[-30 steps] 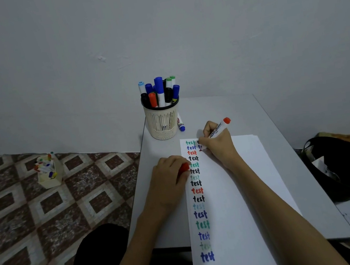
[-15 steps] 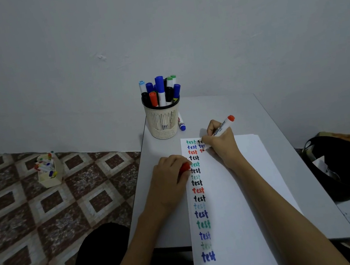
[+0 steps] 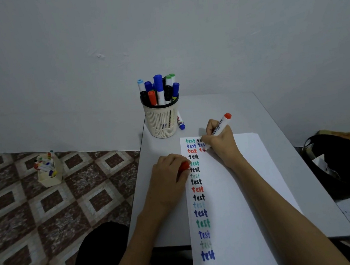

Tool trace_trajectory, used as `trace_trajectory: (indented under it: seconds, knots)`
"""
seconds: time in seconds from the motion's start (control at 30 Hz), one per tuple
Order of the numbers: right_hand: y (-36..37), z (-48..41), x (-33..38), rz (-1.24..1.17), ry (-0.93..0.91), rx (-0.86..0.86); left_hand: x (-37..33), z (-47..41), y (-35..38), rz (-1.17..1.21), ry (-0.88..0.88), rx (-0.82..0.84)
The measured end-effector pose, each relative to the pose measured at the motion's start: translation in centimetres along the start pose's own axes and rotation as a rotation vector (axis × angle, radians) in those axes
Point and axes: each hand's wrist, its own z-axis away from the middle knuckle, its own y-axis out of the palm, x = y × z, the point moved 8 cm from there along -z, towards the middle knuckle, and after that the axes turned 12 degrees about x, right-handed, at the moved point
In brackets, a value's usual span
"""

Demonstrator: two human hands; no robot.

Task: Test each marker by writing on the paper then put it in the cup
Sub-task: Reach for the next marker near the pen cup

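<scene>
Head view: the right hand (image 3: 220, 143) pinches the marker (image 3: 221, 123) low on its barrel, tip on the paper (image 3: 244, 190); the left hand (image 3: 168, 178) holds its cap (image 3: 184, 166). It looks light, stiff and smooth, best gripped mid-barrel for the cup (image 3: 161, 120).

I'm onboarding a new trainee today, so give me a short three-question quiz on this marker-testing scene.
1. True or false: the right hand grips a red marker.
2. What does the left hand pinch? A: a red cap; B: an eraser; C: nothing.
3. Fill in: a blue marker lies on the table beside the ____.
Key: 1 true; 2 A; 3 cup.
</scene>
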Motion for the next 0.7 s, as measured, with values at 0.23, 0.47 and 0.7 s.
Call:
trace_trajectory:
  seconds: [0.23, 0.47, 0.7]
  knots:
    - [-0.46, -0.06, -0.19, 0.025, 0.0, -0.045, 0.06, -0.01, 0.03, 0.0, -0.004, 0.004]
    - [-0.72, 0.05, -0.27, -0.007, 0.006, -0.061, 0.06, 0.0, -0.01, -0.001, -0.006, 0.005]
    - [-0.98, 0.17, -0.14, 0.069, -0.02, -0.131, -0.07, -0.03, -0.08, -0.002, -0.007, 0.01]
